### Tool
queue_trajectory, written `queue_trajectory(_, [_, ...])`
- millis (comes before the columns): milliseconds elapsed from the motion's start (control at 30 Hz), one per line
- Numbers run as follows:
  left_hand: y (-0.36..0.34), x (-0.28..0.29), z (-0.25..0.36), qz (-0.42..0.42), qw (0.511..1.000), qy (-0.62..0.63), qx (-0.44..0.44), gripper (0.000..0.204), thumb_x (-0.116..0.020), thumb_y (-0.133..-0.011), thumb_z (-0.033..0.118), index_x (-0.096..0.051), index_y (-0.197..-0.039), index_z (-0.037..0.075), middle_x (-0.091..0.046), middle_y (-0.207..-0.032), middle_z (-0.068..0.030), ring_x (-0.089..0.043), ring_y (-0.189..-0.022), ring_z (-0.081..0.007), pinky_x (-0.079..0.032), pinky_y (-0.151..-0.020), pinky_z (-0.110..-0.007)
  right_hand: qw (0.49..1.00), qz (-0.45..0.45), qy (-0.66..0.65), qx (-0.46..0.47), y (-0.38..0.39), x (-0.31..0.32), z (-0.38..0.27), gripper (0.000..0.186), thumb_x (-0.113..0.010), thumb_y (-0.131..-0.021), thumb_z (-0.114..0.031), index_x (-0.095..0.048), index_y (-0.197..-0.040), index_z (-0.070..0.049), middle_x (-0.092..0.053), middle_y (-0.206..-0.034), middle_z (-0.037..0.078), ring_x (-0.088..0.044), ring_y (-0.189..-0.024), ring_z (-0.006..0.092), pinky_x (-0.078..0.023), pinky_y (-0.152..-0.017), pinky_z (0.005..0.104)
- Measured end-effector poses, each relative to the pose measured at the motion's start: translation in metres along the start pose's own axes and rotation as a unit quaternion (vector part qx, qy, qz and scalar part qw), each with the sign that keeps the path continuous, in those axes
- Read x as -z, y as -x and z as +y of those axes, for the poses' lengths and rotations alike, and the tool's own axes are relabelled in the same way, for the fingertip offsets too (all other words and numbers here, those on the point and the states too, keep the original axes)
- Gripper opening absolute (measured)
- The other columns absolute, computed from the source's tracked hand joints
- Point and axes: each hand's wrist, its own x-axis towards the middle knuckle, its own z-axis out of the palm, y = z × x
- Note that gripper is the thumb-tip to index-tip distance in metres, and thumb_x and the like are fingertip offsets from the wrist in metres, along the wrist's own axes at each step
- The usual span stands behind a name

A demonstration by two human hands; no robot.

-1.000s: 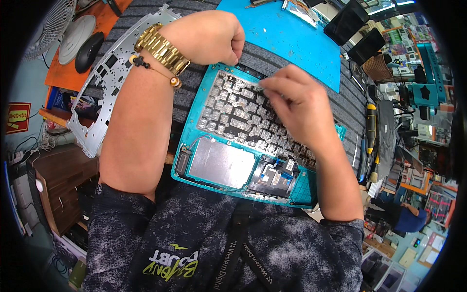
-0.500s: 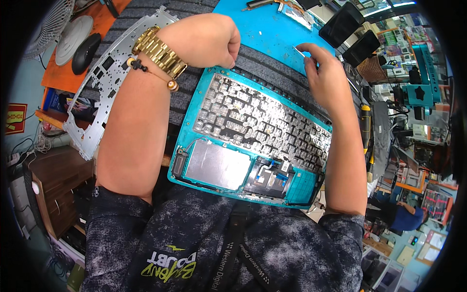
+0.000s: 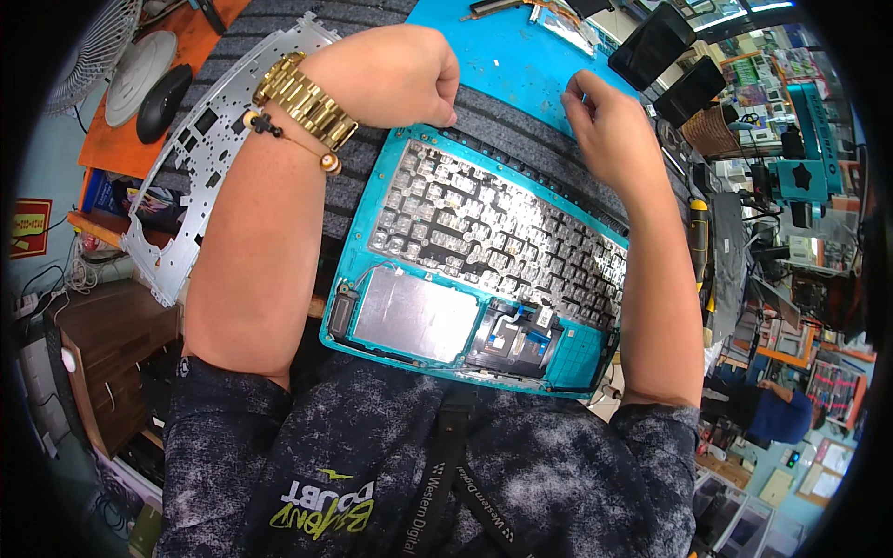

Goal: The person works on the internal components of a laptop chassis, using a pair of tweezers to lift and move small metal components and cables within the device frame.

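Note:
A teal laptop top case (image 3: 358, 246) leans on the table's near edge and against my front, its inner side facing up. Set into it are a bare keyboard backing (image 3: 502, 223) and a grey rectangular touchpad plate (image 3: 419, 314). My left hand (image 3: 409, 82) is closed over the case's far left corner; what its curled fingers hold is hidden. Beyond the far right edge, raised above the mat, my right hand (image 3: 609, 126) is closed with thumb and forefinger together. Whatever is in that pinch cannot be made out.
A perforated silver metal plate (image 3: 186, 167) lies left of my left forearm. On the far side is a blue work mat (image 3: 512, 60) with small parts; black phone-like slabs (image 3: 651, 46) stand right of it. Yellow-black screwdrivers (image 3: 699, 232) lie beyond my right forearm. A black mouse (image 3: 165, 100) sits far left.
My right hand has shifted a little left, its fingers curling in more. A thin white piece seen at its fingertips before no longer shows. My left hand has hardly moved.

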Motion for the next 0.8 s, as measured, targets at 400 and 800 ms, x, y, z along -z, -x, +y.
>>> queue_trajectory(400, [0.0,0.0,0.001,0.0,1.0,-0.009,0.011,0.026,-0.088,-0.1,0.025,-0.085,-0.103,-0.001,-0.084,-0.095,-0.0171,-0.082,-0.09,-0.0269,-0.065,-0.081,-0.041,1.0,0.006,-0.004,0.017,-0.008,-0.003,0.001,0.024,-0.066,-0.115,-0.03,-0.077,-0.126,-0.012,-0.082,-0.113,0.022,-0.077,-0.107,0.047,-0.06,-0.092,0.0561])
queue_trajectory(800, [0.007,0.009,-0.003,0.007,0.998,-0.038,0.045,0.025,-0.088,-0.098,0.025,-0.085,-0.102,0.001,-0.082,-0.089,-0.0153,-0.078,-0.08,-0.0263,-0.063,-0.075,-0.042,0.985,0.033,-0.172,0.0,0.021,0.026,-0.031,0.021,-0.062,-0.103,-0.009,-0.071,-0.119,0.001,-0.075,-0.093,0.026,-0.074,-0.085,0.0436,-0.059,-0.081,0.0479])
